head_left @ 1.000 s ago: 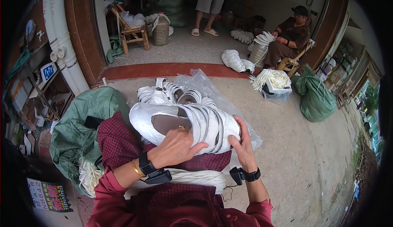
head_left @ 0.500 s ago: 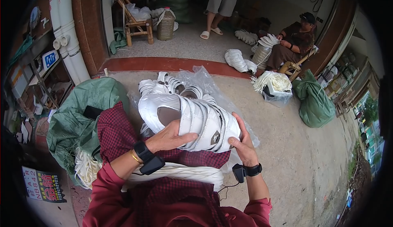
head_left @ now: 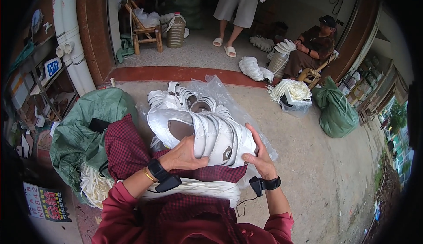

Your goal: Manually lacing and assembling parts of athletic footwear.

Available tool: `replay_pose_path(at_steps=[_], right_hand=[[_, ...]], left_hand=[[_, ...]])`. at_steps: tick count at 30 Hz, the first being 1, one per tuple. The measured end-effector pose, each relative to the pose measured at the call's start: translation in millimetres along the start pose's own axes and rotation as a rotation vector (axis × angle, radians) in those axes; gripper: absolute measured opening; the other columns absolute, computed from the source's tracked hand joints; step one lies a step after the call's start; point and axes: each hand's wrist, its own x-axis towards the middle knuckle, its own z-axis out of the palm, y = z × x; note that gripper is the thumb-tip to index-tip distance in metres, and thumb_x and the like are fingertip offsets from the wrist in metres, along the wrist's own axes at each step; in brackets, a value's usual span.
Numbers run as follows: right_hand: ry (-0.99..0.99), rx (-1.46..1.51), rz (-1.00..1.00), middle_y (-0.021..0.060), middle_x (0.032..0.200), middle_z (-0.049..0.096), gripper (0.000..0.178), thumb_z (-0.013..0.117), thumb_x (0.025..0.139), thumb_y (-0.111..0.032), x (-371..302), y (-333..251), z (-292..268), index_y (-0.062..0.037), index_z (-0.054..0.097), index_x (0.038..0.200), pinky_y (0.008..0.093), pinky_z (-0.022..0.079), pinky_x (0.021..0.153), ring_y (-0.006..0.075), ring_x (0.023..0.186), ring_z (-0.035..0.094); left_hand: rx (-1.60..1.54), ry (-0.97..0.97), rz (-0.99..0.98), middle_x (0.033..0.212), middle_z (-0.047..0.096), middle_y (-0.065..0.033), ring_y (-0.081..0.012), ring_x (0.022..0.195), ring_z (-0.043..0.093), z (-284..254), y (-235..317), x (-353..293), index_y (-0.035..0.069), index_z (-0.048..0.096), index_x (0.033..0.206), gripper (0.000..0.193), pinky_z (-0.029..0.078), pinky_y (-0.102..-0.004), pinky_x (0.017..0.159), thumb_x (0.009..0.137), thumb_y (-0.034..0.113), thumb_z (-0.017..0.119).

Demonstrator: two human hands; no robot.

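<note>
A nested stack of white shoe uppers [head_left: 216,134], with a brown-grey lining and a small dark patch, lies across my lap. My left hand [head_left: 180,155] grips its lower edge, thumb on the outside and fingers hidden. At the right end, my right hand [head_left: 261,153] is closed round the stack, thumb in front and fingers behind. More white uppers [head_left: 176,96] lie on clear plastic sheeting [head_left: 209,87] just beyond. A bundle of white shoelaces [head_left: 198,190] rests over my lap, on the checked dark-red cloth [head_left: 125,142].
On my left sits a green woven sack [head_left: 105,105] with a dark phone [head_left: 98,125] on it and white laces [head_left: 93,184] beside. A tied green sack [head_left: 338,112] and a lace-filled box [head_left: 296,92] stand right. Across the threshold, one person [head_left: 315,46] sits; another person [head_left: 238,8] stands.
The stack and both hands have shifted slightly, and my left hand sits a little lower on it. The standing person's feet have moved.
</note>
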Motion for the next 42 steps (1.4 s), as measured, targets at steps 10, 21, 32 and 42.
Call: replay_pose_path(at_steps=[10, 21, 32, 42], right_hand=[[-0.059, 0.163, 0.036, 0.0131, 0.154, 0.036, 0.118, 0.091, 0.064, -0.021, 0, -4, 19, -0.0123, 0.022, 0.158, 0.037, 0.029, 0.116, 0.0256, 0.142, 0.036], [0.051, 0.163, -0.004, 0.0138, 0.146, 0.046, 0.112, 0.09, 0.064, -0.018, 0, -2, 15, -0.0066, 0.027, 0.155, 0.0366, 0.031, 0.115, 0.0257, 0.137, 0.043], [0.031, 0.267, -0.018, 0.0155, 0.148, 0.045, 0.111, 0.086, 0.065, -0.028, 10, 2, 15, -0.0043, 0.027, 0.156, 0.0361, 0.03, 0.116, 0.0265, 0.137, 0.044], [0.101, -0.155, -0.427, 0.0071, 0.109, 0.066, 0.102, 0.08, 0.077, -0.056, 15, -161, 23, -0.0023, 0.035, 0.152, 0.0181, 0.047, 0.057, 0.0066, 0.064, 0.057]], left_hand=[[-0.161, 0.123, 0.014, 0.106, 0.066, -0.0105, -0.0178, 0.098, 0.061, 3, -45, -3, -0.003, 0.057, 0.124, 0.052, 0.048, -0.0322, 0.092, 0.079, 0.019, 0.072], [0.016, 0.172, 0.071, 0.101, 0.068, -0.0163, -0.0224, 0.093, 0.065, 5, -20, 1, -0.005, 0.058, 0.119, 0.046, 0.051, -0.0358, 0.088, 0.079, 0.016, 0.069], [-0.258, 0.285, 0.093, 0.094, 0.07, -0.0119, -0.0154, 0.086, 0.064, 13, 9, 5, -0.006, 0.063, 0.106, 0.032, 0.052, -0.0326, 0.08, 0.081, 0.012, 0.067], [-1.313, 0.179, -0.281, 0.116, 0.067, -0.0181, -0.0282, 0.098, 0.07, -67, 67, 55, -0.003, 0.06, 0.122, 0.047, 0.057, -0.0403, 0.092, 0.088, 0.028, 0.055]])
